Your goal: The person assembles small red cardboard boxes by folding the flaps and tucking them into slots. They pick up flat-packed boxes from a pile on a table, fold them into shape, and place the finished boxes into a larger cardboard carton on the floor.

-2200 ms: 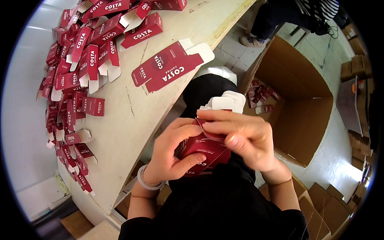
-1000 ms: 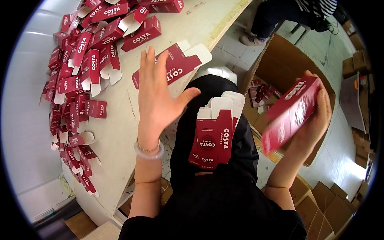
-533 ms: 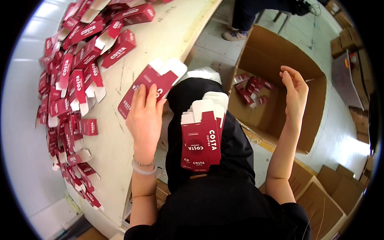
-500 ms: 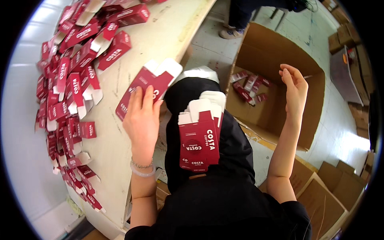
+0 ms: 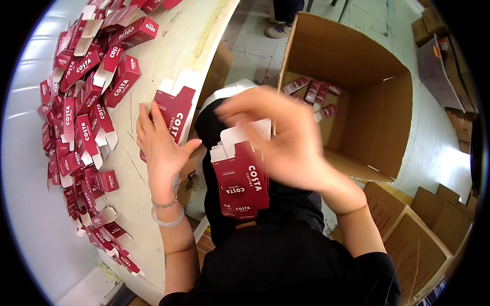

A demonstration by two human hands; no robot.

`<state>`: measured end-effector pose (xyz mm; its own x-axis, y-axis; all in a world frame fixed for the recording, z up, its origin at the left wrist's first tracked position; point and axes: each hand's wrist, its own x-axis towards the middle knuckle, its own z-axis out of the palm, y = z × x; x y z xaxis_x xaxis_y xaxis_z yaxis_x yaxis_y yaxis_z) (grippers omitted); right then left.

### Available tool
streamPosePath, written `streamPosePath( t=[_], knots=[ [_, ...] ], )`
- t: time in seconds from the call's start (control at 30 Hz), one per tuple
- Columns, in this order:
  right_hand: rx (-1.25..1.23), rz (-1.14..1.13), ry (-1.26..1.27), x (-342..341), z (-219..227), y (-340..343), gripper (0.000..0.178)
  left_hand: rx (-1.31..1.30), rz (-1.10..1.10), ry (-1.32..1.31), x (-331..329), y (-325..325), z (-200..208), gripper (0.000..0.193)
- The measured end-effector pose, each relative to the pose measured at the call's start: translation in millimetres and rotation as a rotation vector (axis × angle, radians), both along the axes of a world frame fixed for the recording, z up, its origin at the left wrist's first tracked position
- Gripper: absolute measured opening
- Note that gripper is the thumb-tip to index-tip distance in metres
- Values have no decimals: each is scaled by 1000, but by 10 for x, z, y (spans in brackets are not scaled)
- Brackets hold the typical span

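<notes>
My left hand (image 5: 164, 148) lies on a flat, folded dark red carton (image 5: 179, 109) with white flaps at the table's edge. Its fingers are spread and its thumb sticks out to the right. Over my lap, my right hand (image 5: 286, 135) is smeared by motion, so its grip does not show clearly. Below and behind it, a stack of flat red cartons (image 5: 237, 181) rests on my thighs, its upper right part hidden by that hand.
A heap of opened-up red boxes (image 5: 84, 132) covers the left of the pale table (image 5: 145, 219). At the right stands a big open cardboard box (image 5: 377, 117) with several small red boxes (image 5: 314, 94) inside. More cardboard (image 5: 408, 255) leans at the lower right. A person's shoe (image 5: 278, 30) shows beyond.
My right hand has swung left from above the big cardboard box to over my lap. My left hand has shifted slightly left in the picture, its thumb now spread. The whole view has turned a little.
</notes>
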<state>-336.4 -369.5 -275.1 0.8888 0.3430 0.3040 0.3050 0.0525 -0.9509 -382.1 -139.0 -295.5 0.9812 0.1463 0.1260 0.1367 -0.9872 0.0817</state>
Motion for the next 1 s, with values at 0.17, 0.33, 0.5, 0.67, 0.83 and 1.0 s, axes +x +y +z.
streamPosePath(
  t=[0.17,0.33,0.5,0.67,0.83,1.0],
  knots=[
    [-268,-57,-171,-84,-244,720,32,-383,100,-62,-68,29,19,105],
    [-189,-33,25,-68,-462,959,40,-135,159,-113,-204,169,-62,114],
    [13,-121,175,94,-597,1106,43,-241,89,-102,-86,36,-53,122],
    [262,-50,-5,41,-97,690,50,-1117,88,-225,-317,20,507,108],
    [222,10,-273,-132,116,577,44,-2215,47,73,-586,-286,605,100],
    [-284,-223,-663,-238,267,468,38,-2023,-63,372,-562,-272,529,97]
  ],
)
